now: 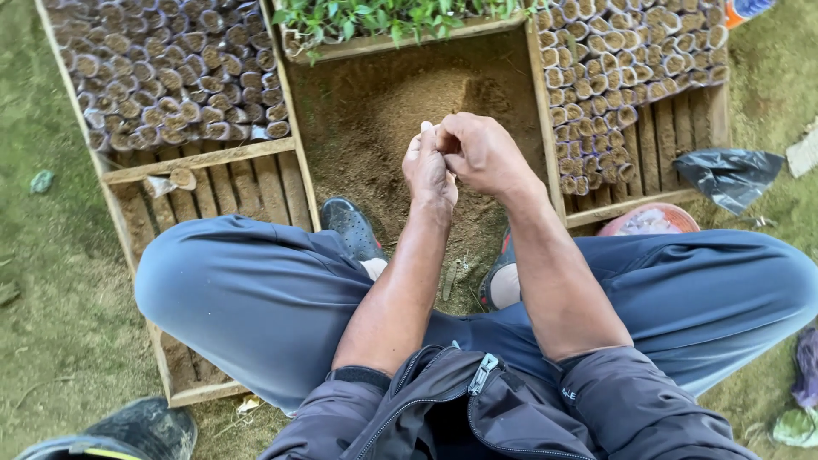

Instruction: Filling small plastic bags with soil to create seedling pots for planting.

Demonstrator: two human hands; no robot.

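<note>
My left hand [429, 169] and my right hand [480, 153] meet over a heap of brown soil [375, 111] between my knees. Both sets of fingers are closed together around something small and pale [426, 128] at the fingertips; what it is stays mostly hidden. I sit with grey trousers [256, 290] spread wide and dark shoes [351, 228] on the soil.
A wooden slatted crate [213, 158] on the left holds several soil-filled tubes [170, 68]; another crate [648, 200] on the right holds more tubes [630, 51]. Green seedlings [383, 17] stand at the top. A black plastic bag [728, 177] and a reddish bowl [649, 221] lie at right.
</note>
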